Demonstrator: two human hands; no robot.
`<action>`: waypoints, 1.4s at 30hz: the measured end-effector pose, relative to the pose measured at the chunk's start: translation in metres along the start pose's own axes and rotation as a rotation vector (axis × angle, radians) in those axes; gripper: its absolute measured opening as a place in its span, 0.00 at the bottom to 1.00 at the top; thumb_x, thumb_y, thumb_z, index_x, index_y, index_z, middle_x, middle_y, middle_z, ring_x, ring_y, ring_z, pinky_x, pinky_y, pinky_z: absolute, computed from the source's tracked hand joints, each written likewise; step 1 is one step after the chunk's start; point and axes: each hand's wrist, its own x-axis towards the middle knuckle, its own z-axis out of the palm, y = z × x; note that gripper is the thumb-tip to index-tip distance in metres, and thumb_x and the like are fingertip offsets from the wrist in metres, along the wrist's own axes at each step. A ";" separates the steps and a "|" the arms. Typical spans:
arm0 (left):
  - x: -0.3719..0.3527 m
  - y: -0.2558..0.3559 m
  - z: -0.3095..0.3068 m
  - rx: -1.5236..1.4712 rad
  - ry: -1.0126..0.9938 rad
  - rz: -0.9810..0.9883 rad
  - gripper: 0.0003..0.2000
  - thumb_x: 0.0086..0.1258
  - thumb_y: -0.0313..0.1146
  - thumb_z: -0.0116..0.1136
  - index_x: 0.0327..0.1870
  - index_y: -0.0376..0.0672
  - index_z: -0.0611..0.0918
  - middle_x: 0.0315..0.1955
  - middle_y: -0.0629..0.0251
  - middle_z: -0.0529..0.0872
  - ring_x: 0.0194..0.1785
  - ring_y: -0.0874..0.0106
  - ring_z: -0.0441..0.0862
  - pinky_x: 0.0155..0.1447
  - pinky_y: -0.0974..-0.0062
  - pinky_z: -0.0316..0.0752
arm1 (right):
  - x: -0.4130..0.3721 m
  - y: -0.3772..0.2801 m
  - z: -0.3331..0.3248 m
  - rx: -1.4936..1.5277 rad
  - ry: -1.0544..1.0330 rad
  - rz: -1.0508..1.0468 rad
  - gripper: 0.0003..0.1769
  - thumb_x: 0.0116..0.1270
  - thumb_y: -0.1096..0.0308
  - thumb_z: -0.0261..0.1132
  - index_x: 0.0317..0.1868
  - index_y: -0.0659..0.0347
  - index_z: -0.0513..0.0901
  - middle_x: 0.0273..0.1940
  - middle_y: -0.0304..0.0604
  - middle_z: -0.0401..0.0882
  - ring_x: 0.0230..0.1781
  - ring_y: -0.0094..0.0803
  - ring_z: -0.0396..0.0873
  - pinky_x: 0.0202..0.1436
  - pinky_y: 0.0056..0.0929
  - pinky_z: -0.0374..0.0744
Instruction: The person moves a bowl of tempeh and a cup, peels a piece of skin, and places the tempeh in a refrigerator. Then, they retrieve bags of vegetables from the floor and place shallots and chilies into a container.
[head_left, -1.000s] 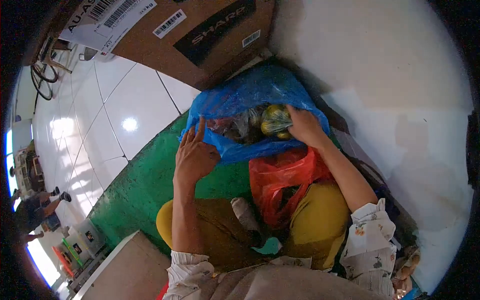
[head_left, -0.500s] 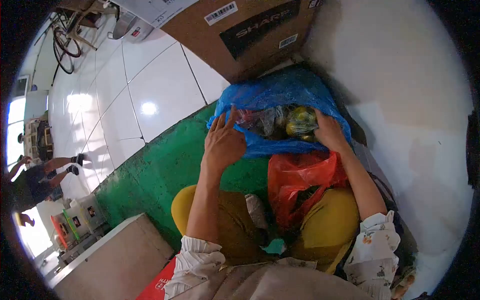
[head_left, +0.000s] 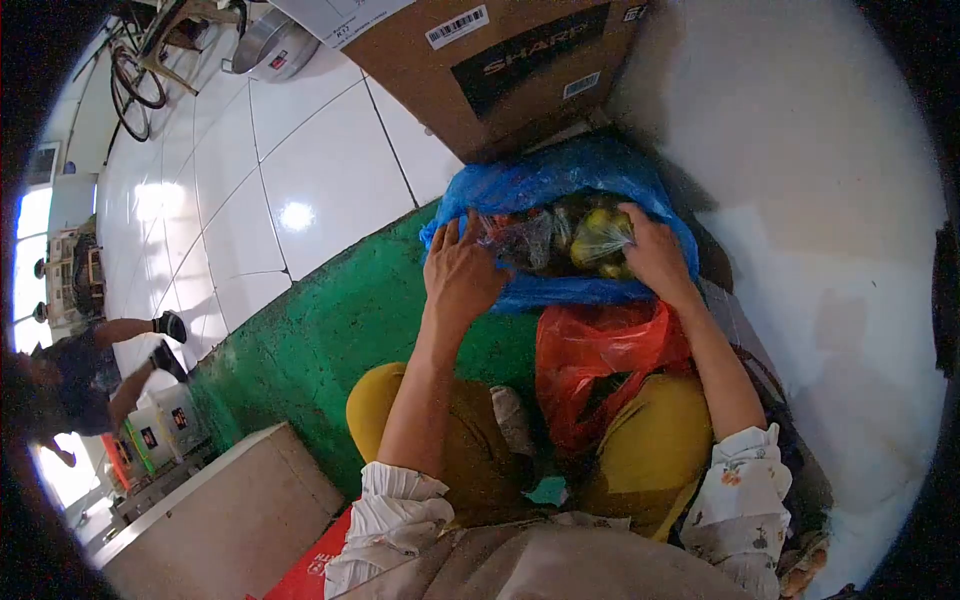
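A wide blue plastic bag (head_left: 560, 180) lies open on the green floor, with clear bags of produce inside. My left hand (head_left: 462, 272) rests at the bag's left edge, fingers apart, its fingertips by a clear bag with reddish contents (head_left: 508, 228). On the right, my right hand (head_left: 655, 256) reaches into the blue bag, its fingers closed on a clear bag of yellow-green fruit (head_left: 602, 240). A red plastic bag (head_left: 605, 345) stands just below the blue one, between my knees.
A cardboard box (head_left: 520, 75) stands behind the blue bag, beside a white wall (head_left: 790, 180). At the left are a metal pot (head_left: 275, 55), a bicycle (head_left: 135, 85), a walking person (head_left: 75, 385) and a pale block (head_left: 235, 510).
My left hand has moved slightly right, further onto the blue bag. The fruit bag is now pinched by my right hand, its plastic drawn tight. The person at the left has come nearer.
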 end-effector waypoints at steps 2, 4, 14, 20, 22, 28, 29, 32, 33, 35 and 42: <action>0.000 0.002 -0.003 -0.018 0.014 0.009 0.23 0.55 0.48 0.62 0.47 0.41 0.83 0.66 0.52 0.63 0.69 0.53 0.59 0.72 0.62 0.51 | 0.001 0.001 0.000 0.003 0.009 -0.040 0.30 0.52 0.78 0.59 0.59 0.58 0.69 0.37 0.62 0.79 0.40 0.57 0.78 0.45 0.48 0.74; -0.001 0.001 -0.003 -0.034 0.030 0.013 0.24 0.55 0.48 0.63 0.48 0.41 0.83 0.66 0.52 0.63 0.69 0.53 0.59 0.72 0.61 0.51 | 0.000 0.006 0.003 -0.021 0.011 -0.054 0.30 0.52 0.78 0.59 0.59 0.58 0.69 0.38 0.61 0.79 0.41 0.56 0.78 0.45 0.48 0.74; -0.001 0.001 -0.002 -0.064 0.051 0.028 0.24 0.52 0.47 0.64 0.48 0.43 0.83 0.66 0.51 0.63 0.68 0.52 0.59 0.71 0.61 0.52 | 0.001 0.004 0.003 -0.078 -0.046 -0.020 0.31 0.51 0.77 0.58 0.60 0.56 0.68 0.36 0.59 0.80 0.40 0.55 0.78 0.46 0.48 0.75; 0.000 0.000 0.001 -0.055 0.053 0.042 0.25 0.51 0.47 0.65 0.48 0.41 0.83 0.66 0.50 0.62 0.68 0.51 0.59 0.71 0.61 0.53 | 0.002 0.012 0.007 -0.098 -0.029 -0.027 0.31 0.51 0.77 0.59 0.59 0.56 0.68 0.36 0.61 0.79 0.40 0.57 0.78 0.45 0.49 0.75; 0.000 0.001 0.001 -0.079 0.061 0.060 0.26 0.50 0.47 0.65 0.48 0.40 0.83 0.66 0.50 0.62 0.68 0.51 0.59 0.71 0.61 0.53 | 0.003 0.016 0.008 -0.077 -0.006 -0.029 0.30 0.51 0.77 0.59 0.59 0.56 0.69 0.36 0.61 0.79 0.40 0.57 0.77 0.45 0.49 0.75; 0.004 0.003 0.002 0.113 0.023 0.002 0.18 0.50 0.43 0.63 0.45 0.54 0.85 0.69 0.53 0.57 0.71 0.52 0.54 0.72 0.59 0.49 | 0.005 0.017 -0.004 -0.038 0.146 -0.045 0.29 0.52 0.76 0.61 0.58 0.59 0.69 0.40 0.61 0.79 0.42 0.57 0.77 0.46 0.49 0.75; 0.001 0.004 0.000 0.023 0.101 0.029 0.21 0.47 0.35 0.60 0.47 0.56 0.84 0.69 0.53 0.56 0.70 0.51 0.56 0.72 0.60 0.50 | 0.007 0.018 -0.006 -0.027 0.218 -0.049 0.29 0.52 0.75 0.62 0.58 0.59 0.69 0.40 0.60 0.79 0.42 0.57 0.77 0.46 0.48 0.75; 0.000 0.005 -0.001 -0.090 0.236 0.083 0.27 0.44 0.26 0.57 0.50 0.59 0.83 0.70 0.55 0.54 0.69 0.51 0.57 0.72 0.61 0.51 | 0.012 0.003 -0.027 -0.023 0.273 0.069 0.28 0.52 0.73 0.64 0.56 0.59 0.71 0.40 0.59 0.80 0.43 0.55 0.77 0.47 0.45 0.75; 0.000 0.005 -0.001 -0.110 0.290 0.103 0.28 0.42 0.26 0.58 0.50 0.60 0.83 0.70 0.56 0.53 0.69 0.51 0.57 0.72 0.61 0.51 | 0.015 0.006 -0.029 -0.027 0.277 0.071 0.28 0.52 0.73 0.64 0.56 0.59 0.71 0.40 0.59 0.80 0.43 0.55 0.77 0.47 0.45 0.75; -0.001 0.005 -0.003 -0.109 0.279 0.109 0.28 0.42 0.25 0.57 0.51 0.59 0.82 0.70 0.55 0.53 0.69 0.51 0.57 0.72 0.60 0.51 | 0.022 0.012 -0.032 0.057 0.495 0.037 0.26 0.52 0.72 0.65 0.54 0.60 0.74 0.41 0.57 0.80 0.42 0.54 0.78 0.47 0.42 0.75; -0.001 0.010 -0.009 -0.062 0.265 0.080 0.43 0.38 0.30 0.63 0.66 0.53 0.67 0.72 0.55 0.44 0.72 0.54 0.51 0.72 0.60 0.51 | 0.041 0.019 -0.041 0.070 0.489 0.109 0.25 0.51 0.72 0.65 0.53 0.60 0.74 0.41 0.55 0.81 0.42 0.53 0.79 0.46 0.41 0.76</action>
